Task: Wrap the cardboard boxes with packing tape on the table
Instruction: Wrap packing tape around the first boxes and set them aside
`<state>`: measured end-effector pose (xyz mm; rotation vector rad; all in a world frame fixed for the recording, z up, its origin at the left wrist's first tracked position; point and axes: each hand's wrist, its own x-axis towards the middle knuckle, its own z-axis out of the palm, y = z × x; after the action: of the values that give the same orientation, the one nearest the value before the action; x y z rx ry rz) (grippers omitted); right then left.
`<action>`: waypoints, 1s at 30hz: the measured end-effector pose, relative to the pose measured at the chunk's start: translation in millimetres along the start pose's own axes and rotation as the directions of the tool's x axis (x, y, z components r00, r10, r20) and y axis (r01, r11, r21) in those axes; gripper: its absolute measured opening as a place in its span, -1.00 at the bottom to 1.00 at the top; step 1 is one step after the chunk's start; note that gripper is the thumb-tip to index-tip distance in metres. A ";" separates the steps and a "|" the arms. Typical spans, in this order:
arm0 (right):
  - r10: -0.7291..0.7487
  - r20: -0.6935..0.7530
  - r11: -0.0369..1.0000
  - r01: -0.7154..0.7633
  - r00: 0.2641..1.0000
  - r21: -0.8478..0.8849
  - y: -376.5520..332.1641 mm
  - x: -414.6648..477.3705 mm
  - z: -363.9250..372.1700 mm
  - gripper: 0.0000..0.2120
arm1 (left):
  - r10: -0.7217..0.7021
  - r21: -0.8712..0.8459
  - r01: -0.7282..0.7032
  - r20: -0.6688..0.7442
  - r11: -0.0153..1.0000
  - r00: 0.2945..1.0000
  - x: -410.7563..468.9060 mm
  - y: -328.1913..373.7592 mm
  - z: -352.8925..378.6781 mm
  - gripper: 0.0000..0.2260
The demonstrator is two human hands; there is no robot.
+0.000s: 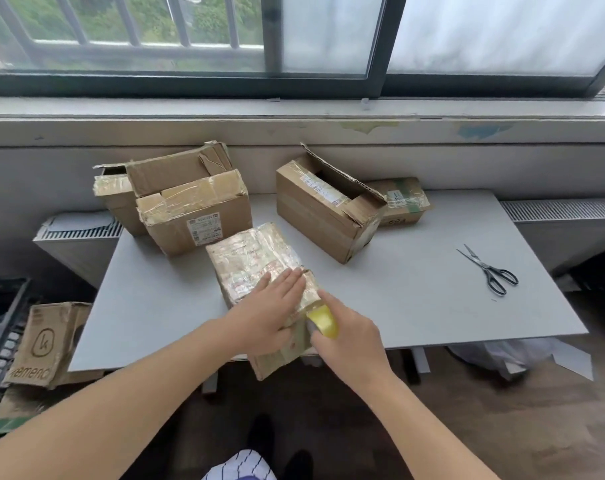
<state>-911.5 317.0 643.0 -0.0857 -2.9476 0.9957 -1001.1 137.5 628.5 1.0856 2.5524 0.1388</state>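
Observation:
A tape-covered cardboard box (252, 265) lies at the front middle of the grey table (415, 299), its near end hanging over the table's edge. My left hand (270, 306) lies flat on its top with straight fingers. My right hand (349, 337) grips a yellowish roll of packing tape (323, 322) against the box's near right corner. Behind stand an open box (325, 209), a taped box with a label (197, 216) and a torn open box (166, 174).
Black-handled scissors (491, 270) lie on the table at the right. A small flat box (403, 200) sits at the back right. A printed carton (48, 344) and a dark crate (0, 327) stand on the floor at left. Radiators flank the table.

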 end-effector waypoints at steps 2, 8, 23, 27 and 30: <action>0.000 -0.085 0.991 0.012 0.996 0.136 -18.6 22.1 -18.7 -0.50 | -0.047 -0.159 0.035 -0.071 0.987 0.996 2.7 -8.6 -32.1 -0.33; -0.011 -0.161 0.955 0.058 0.987 0.292 -58.8 92.9 -53.9 -0.42 | -0.113 -0.415 0.030 -0.177 0.909 0.978 18.9 -43.0 -86.6 -0.79; -0.134 0.044 0.978 0.140 0.990 -0.156 -15.7 63.4 -49.8 -0.41 | -0.321 -0.538 0.242 -0.058 0.808 0.945 50.8 -127.2 -117.2 -0.67; -0.032 0.085 0.988 0.045 0.996 -0.147 21.8 28.4 -19.1 -0.44 | -0.408 -0.588 0.307 -0.043 0.748 0.912 50.2 -143.5 -109.2 -0.58; -0.028 0.124 0.982 0.050 0.992 -0.184 17.8 19.1 3.8 -0.42 | -0.413 -0.567 0.342 0.003 0.750 0.911 48.7 -149.4 -99.7 -0.54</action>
<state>-930.0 330.0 629.3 0.0294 -3.1326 0.7426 -1169.8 72.7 672.9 0.3304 2.5191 0.8103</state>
